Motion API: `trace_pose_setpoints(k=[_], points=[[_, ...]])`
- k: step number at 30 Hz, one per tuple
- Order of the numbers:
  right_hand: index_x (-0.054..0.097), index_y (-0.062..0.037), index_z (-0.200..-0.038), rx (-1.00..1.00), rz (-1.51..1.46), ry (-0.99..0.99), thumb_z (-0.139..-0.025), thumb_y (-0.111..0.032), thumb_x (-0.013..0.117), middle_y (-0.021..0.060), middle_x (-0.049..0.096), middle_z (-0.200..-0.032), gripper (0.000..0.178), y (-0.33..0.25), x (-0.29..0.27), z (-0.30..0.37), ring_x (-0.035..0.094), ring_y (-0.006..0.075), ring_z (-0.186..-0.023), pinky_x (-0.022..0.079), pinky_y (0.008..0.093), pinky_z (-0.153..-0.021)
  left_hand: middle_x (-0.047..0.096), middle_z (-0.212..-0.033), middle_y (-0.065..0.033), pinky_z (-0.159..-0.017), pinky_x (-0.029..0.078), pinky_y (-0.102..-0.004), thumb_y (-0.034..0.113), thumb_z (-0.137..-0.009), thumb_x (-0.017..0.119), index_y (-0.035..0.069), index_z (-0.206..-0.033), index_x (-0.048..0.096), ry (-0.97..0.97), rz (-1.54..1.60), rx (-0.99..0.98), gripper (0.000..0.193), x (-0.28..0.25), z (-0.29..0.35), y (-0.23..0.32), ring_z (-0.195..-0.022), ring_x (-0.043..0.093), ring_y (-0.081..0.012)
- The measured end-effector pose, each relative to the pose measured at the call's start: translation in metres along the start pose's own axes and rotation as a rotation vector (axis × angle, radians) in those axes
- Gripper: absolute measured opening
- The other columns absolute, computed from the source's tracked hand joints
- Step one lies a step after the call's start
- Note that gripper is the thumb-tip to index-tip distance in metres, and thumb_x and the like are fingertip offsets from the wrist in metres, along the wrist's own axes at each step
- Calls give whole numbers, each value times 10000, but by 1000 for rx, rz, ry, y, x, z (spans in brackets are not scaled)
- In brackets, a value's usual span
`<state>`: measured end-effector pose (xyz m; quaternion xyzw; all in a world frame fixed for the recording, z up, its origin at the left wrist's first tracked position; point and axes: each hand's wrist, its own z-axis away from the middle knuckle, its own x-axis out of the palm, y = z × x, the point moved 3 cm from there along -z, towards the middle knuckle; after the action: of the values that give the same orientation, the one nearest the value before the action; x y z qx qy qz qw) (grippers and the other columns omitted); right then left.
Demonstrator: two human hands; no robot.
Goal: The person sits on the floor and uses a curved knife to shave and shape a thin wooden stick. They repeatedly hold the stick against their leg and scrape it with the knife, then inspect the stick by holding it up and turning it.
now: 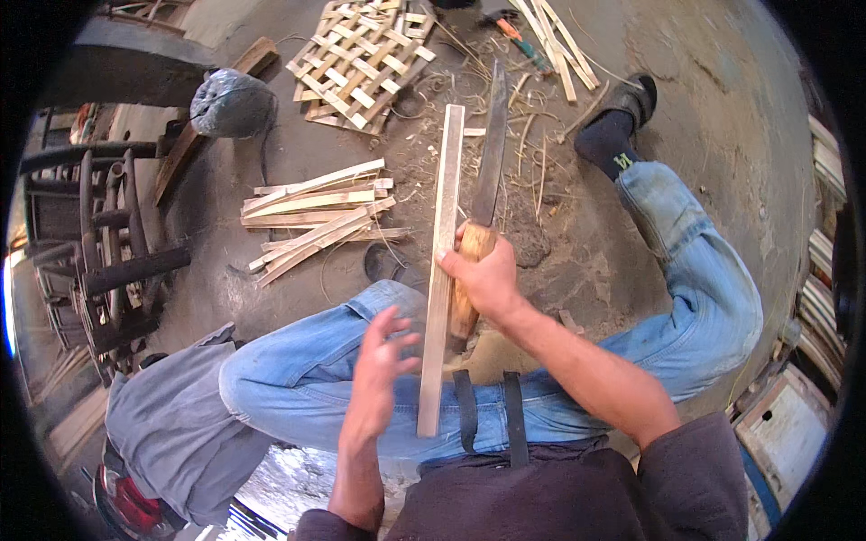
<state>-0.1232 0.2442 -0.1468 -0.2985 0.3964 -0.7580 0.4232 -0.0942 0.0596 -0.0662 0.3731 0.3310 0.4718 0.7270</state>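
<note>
My right hand (pixel 485 273) is wrapped round the wooden handle of a long knife (pixel 490 153), whose dark blade points away from me. The thumb of that hand also presses a long, straight wooden strip (pixel 442 234) beside the handle. The strip slants over my lap, its near end above my thigh. Just left of the strip, my left hand (pixel 381 365) is raised with fingers apart, slightly blurred and holding nothing. A tan pad with dark straps (pixel 492 356) lies under the knife's butt, partly hidden.
Several split wooden strips (pixel 316 212) lie piled on the floor at left. Farther off are a woven lattice of strips (pixel 361 63), a tool with an orange and green handle (pixel 521 41) and more strips (pixel 557 45). A plastic-wrapped bundle (pixel 233 104) and dark wooden frame (pixel 108 243) stand left.
</note>
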Motion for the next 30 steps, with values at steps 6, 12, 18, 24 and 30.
trace_pose_setpoints(k=[6,12,18,24,30], points=[[582,-9,-1065,-199,538,-278,-786,-306,770,180,673,-875,449,-50,-12,25,674,301,-793,531,400,-723,582,-987,-73,-667,539,-293,249,-1026,411,33,-1157,479,-177,133,-283,262,14,-8,11,-760,658,-152],[547,-56,-987,-724,1140,-501,-839,-171,637,161,625,-756,208,-45,-53,46,650,392,-734,532,468,-614,530,-829,-40,-502,423,-222,198,-991,374,56,-1124,461,-147,417,-469,213,-1,12,-9,-547,501,-89],[521,-60,-955,-610,1259,-256,-811,-120,622,147,614,-768,186,-67,-86,-7,653,365,-695,535,467,-589,497,-742,-23,-423,368,-200,222,-982,401,15,-1188,497,-88,270,-451,307,-7,56,-6,-465,417,-64],[516,-63,-1014,-680,1367,-284,-814,-154,639,165,637,-834,252,-74,-86,-24,658,385,-754,530,478,-593,444,-726,36,-504,345,-220,223,-1008,429,43,-1345,488,-249,78,-390,387,-3,66,2,-555,392,-53],[530,-57,-976,-545,1357,-731,-813,-166,623,150,637,-836,217,-46,-53,71,683,331,-748,547,433,-586,458,-727,35,-543,374,-269,272,-1014,447,20,-1250,551,-259,96,-383,361,-1,55,-1,-627,426,-73]])
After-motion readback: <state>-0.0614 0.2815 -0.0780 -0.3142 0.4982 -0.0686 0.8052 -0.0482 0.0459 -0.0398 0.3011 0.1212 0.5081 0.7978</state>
